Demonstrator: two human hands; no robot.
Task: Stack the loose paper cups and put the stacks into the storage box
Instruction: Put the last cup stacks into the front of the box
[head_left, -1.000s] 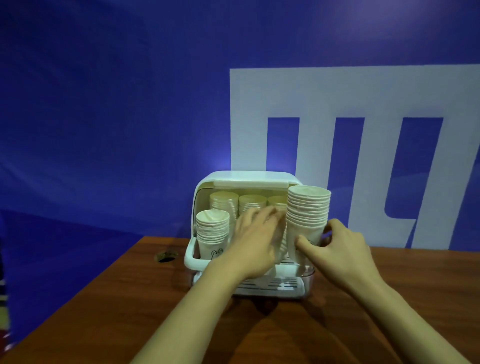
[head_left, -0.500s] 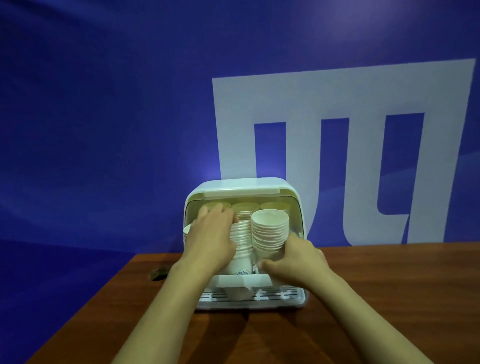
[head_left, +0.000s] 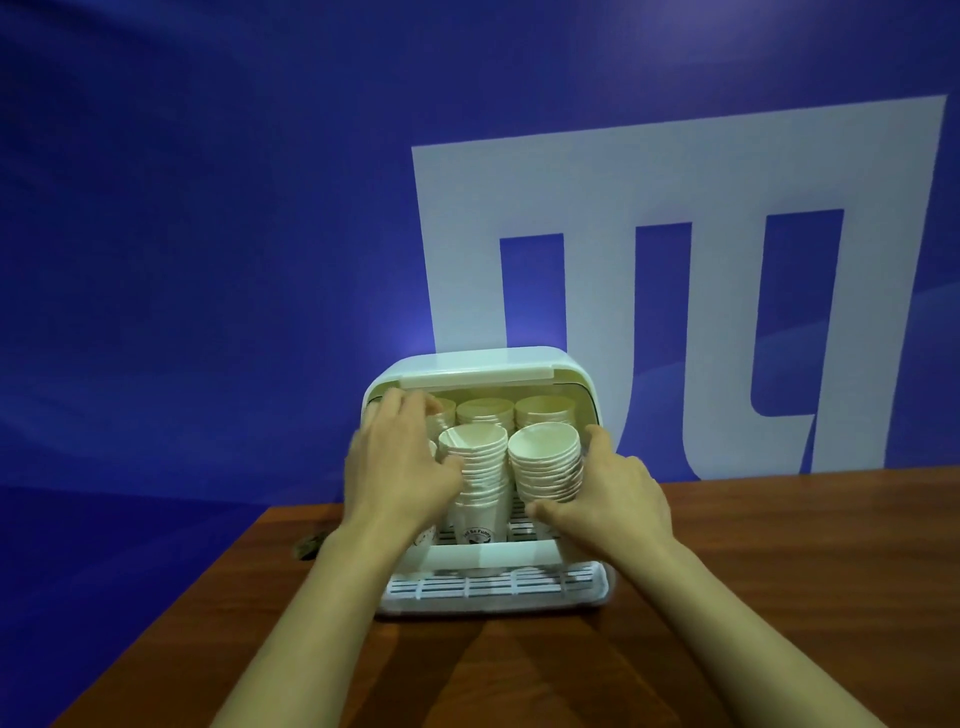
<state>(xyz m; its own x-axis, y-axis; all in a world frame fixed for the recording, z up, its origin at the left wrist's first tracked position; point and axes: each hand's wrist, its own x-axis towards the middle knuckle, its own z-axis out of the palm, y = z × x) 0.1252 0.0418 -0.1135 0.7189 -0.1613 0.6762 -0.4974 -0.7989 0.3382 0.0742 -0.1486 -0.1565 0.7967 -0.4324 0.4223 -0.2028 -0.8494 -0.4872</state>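
A white storage box (head_left: 483, 364) with its front lid raised stands on the wooden table. Inside it are several stacks of cream paper cups. Three stacks (head_left: 485, 410) line the back. In the front row stand a middle stack (head_left: 475, 467) and a right stack (head_left: 548, 465). My right hand (head_left: 608, 493) is wrapped around the right front stack, thumb in front and fingers behind. My left hand (head_left: 400, 462) rests flat against the left side of the middle stack, its fingers spread. It hides a stack at the front left.
The brown wooden table (head_left: 779, 571) extends to the right and toward me. A small dark hole (head_left: 306, 545) is set in the tabletop left of the box. The table's left edge drops off close to the box. A blue and white backdrop rises behind.
The right hand has pushed its stack down and deeper into the box's right front spot. The left hand has shifted left off the middle stack. The view has tilted down slightly.
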